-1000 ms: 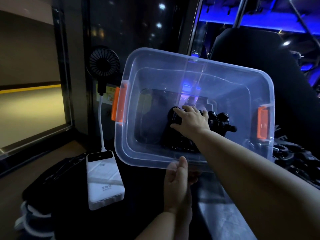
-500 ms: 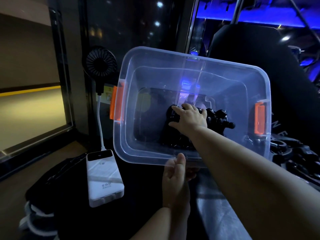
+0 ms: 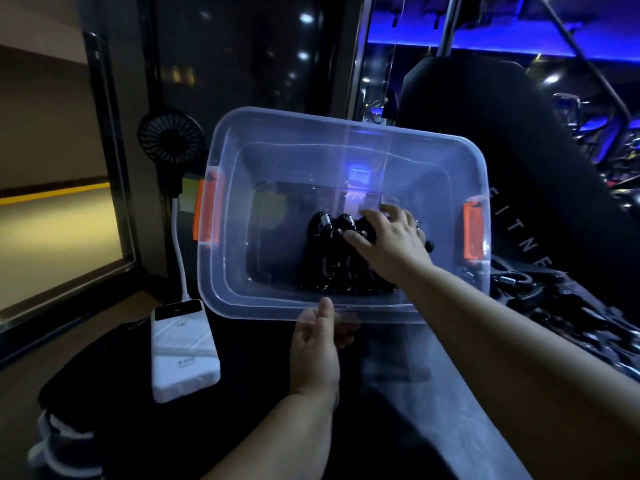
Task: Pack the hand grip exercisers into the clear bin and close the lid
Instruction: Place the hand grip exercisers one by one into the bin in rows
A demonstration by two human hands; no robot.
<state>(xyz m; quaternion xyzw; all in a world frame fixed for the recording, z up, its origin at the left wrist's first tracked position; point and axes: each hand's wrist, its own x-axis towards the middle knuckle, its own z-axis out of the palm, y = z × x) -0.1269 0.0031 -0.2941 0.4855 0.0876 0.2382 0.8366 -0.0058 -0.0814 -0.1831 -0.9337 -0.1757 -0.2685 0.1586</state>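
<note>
1. Since half a second ago the right hand has slid a little toward the right-side latch, and its fingers now fan out wider over the load.
2. Nearest the camera, the left hand pinches the near rim of the clear bin, thumb on top of the rim and the other fingers tucked beneath it.
3. Just left of that hand, a white power bank lies flat on a dark surface, with a white cable rising from its far end.
4. The bin is tipped so its open top faces the camera, with orange latches at the two short ends.
5. Inside, the right hand reaches down over the near rim; its fingers are spread and only loosely bent, resting on top of the hand grip exercisers without closing round them.
6. Those exercisers lie in a black cluster on the bin floor, toward its right half, some with silver springs showing.
7. Outside the bin to the right, a heap of black spring grips lies on the surface.
8. Farther back, a small black fan stands upright beside the bin's left end, and a black padded bench rises behind the right end.
</note>
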